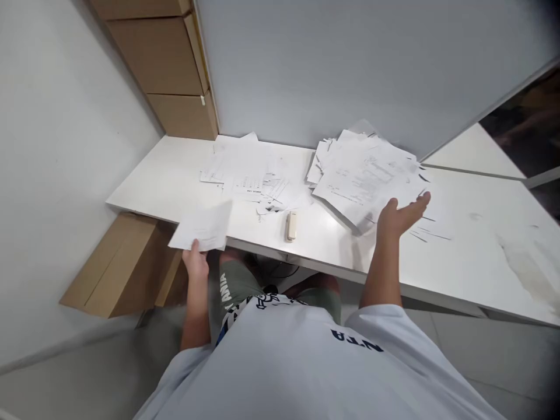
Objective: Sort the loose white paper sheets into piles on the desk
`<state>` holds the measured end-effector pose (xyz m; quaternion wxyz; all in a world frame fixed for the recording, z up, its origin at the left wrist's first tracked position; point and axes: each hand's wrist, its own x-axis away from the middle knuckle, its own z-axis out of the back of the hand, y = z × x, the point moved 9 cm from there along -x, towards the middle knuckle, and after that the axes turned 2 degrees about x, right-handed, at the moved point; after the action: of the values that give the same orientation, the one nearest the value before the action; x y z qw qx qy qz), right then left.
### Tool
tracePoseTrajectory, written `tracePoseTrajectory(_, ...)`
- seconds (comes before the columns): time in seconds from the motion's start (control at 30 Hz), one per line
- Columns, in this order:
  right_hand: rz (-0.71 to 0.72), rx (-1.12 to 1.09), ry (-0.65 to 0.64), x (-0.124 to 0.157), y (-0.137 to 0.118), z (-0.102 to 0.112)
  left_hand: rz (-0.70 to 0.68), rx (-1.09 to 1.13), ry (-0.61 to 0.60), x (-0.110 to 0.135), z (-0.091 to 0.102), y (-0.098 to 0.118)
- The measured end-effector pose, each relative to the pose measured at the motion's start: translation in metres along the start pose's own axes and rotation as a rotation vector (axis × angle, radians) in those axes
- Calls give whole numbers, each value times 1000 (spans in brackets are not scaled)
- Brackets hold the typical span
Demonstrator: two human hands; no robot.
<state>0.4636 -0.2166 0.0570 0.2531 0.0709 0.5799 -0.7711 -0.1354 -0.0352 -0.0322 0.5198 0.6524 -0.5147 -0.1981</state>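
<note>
My left hand (195,261) pinches the near edge of a white sheet of paper (203,228), held over the front edge of the white desk (175,186). My right hand (399,217) is palm up under a thick, fanned stack of printed papers (365,175), carrying it above the right part of the desk. Its thumb shows at the stack's near edge. A small cream stapler (291,226) lies on the desk between my hands. Loose printed sheets (251,172) are spread over the middle of the desk.
A grey partition (350,64) backs the desk. Stacked cardboard boxes (166,64) stand at the back left corner, and another flat cardboard box (118,268) sits on the floor under the desk's left end. A few sheets (431,228) lie right of my right hand.
</note>
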Motion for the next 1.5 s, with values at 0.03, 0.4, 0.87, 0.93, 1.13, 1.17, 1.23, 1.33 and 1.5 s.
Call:
tracePoseTrajectory(0.03,-6,36,109,26,-11,9,47,-3,-4,11,8,-14)
tracePoseTrajectory(0.4,-436,-351,-1283,355,-73,-119,333,97,-324,78,-8,-75)
tracePoseTrajectory(0.87,-559,-414,-964,316,-53,-90,248,-183,-399,115,33,-85)
tracePoseTrajectory(0.93,-568,-377,-899,304,-36,-77,244,-171,-418,111,28,-82)
tracePoseTrajectory(1.13,-547,-318,-734,258,-2,-36,146,-259,-653,117,-19,-73)
tracePoseTrajectory(1.17,-551,-316,-718,252,1,-31,122,-274,-691,121,-28,-75)
tracePoseTrajectory(1.23,-577,-317,-709,242,6,-26,77,-314,-743,131,-42,-80)
tracePoseTrajectory(1.33,-641,-330,-731,235,9,-23,25,-388,-742,140,-54,-89)
tracePoseTrajectory(1.5,-750,-358,-750,230,10,-23,22,-436,-723,150,-61,-94)
